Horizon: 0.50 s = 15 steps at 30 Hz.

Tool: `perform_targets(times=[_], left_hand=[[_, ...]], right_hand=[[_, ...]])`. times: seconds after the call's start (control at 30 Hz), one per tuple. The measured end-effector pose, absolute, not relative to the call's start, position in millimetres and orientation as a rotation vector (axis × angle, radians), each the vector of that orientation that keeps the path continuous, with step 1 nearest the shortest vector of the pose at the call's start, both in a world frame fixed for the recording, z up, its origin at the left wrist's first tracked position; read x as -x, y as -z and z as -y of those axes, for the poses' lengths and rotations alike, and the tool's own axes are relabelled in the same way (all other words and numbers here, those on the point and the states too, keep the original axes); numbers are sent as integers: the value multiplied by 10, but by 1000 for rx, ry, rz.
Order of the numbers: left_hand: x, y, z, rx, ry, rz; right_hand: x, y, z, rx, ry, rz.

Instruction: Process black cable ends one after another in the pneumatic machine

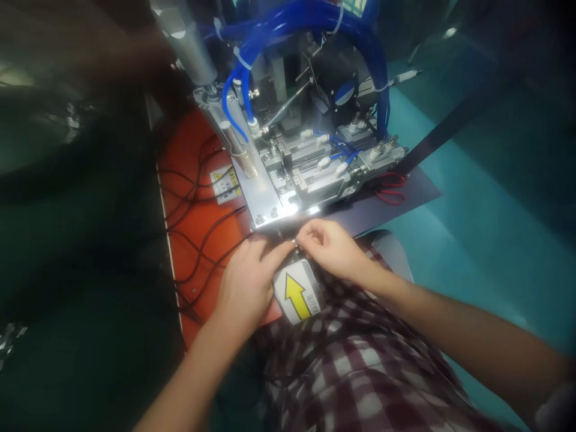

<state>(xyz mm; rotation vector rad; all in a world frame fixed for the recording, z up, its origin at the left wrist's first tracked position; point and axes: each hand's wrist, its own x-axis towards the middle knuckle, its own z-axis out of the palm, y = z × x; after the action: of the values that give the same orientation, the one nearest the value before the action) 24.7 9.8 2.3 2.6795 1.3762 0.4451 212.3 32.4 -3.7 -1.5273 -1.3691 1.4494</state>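
Just below the machine's front edge, both my hands meet at a small shiny metal piece (295,244), too small to name. My right hand (333,246) is closed in a pinch on its right side. From the left, the thumb of my left hand (245,279) reaches to the same piece, while its other fingers curl down near the metal plate (265,207) and are partly hidden. Right under the fingertips is a white label with a yellow arrow (294,294).
Ahead stands a pneumatic machine (315,168) with thick blue tubing (380,54) and a metal cylinder (193,51). Black cables (198,246) cross the orange surface (216,228) at the left. Red-handled scissors (390,189) lie at the machine's right side.
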Motion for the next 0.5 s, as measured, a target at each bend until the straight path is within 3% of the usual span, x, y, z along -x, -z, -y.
perform_targets(times=[0.2, 0.5], left_hand=[[-145, 22, -91, -2500, -751, -1240], [-147, 46, -118, -2550, -807, -1172]], right_hand=[[-2132, -42, -305, 1448, -1688, 1190], [-2109, 132, -272, 1307, -1679, 1065]])
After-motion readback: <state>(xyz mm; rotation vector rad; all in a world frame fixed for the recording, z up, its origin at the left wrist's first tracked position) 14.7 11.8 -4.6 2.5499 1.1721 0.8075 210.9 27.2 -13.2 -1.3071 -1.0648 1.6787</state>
